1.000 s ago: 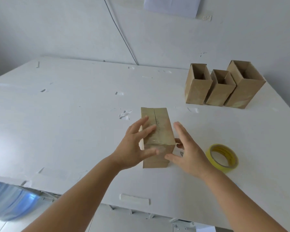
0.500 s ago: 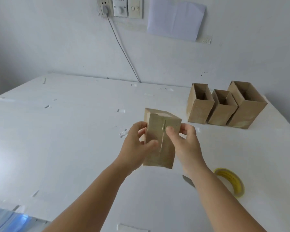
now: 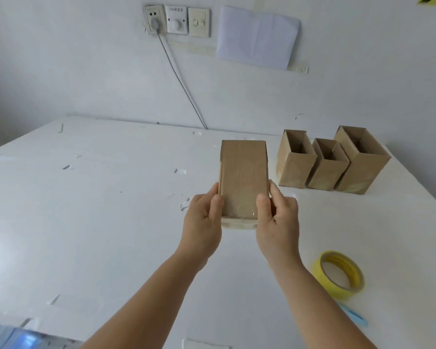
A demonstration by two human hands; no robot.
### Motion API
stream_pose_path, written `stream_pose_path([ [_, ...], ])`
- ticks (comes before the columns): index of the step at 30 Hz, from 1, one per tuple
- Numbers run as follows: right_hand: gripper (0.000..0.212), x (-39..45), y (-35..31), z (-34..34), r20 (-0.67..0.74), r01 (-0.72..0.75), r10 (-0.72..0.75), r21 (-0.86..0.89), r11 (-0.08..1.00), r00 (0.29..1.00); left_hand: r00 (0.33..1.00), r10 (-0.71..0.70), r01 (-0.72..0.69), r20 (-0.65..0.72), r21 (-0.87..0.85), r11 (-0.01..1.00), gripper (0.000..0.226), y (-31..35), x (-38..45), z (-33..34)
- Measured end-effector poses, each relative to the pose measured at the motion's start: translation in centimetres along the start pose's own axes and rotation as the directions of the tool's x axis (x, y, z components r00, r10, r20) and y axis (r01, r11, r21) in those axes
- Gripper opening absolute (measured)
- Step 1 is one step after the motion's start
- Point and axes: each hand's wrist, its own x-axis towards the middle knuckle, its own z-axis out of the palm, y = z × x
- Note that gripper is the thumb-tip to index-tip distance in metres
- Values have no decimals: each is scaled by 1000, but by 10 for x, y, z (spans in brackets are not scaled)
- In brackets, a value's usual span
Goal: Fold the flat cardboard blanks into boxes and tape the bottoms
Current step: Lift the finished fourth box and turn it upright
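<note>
A folded brown cardboard box (image 3: 243, 177) is held up above the white table (image 3: 98, 210), its long side facing me and its taped bottom end nearest me. My left hand (image 3: 204, 222) grips its left lower edge, thumb on the front face. My right hand (image 3: 277, 217) grips the right lower edge the same way. Clear tape shines across the near end of the box. A yellow roll of tape (image 3: 339, 274) lies on the table to the right of my right forearm.
Three open-topped folded boxes (image 3: 330, 165) stand in a row at the back right of the table. A light blue tool (image 3: 354, 314) lies just in front of the tape roll. A grey cable (image 3: 179, 81) hangs from a wall socket down behind the table.
The box stood on the table between my hands a second ago. Both hands have picked it up, turned it over and raised it toward the back.
</note>
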Motion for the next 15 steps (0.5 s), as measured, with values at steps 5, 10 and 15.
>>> stream_pose_path([
  [5,71,-12,-5,4,99,-7,12,-53,999,995,988,24,-23,151,-5,1000,46,-1,-3,-18],
  [10,67,-12,-6,2,60,-5,10,-77,997,998,972,61,-49,227,-58,997,56,-2,-5,-26],
  [15,59,-4,3,-3,45,-42,45,-60,997,998,985,-1,5,175,-27,1000,54,-13,16,-23],
])
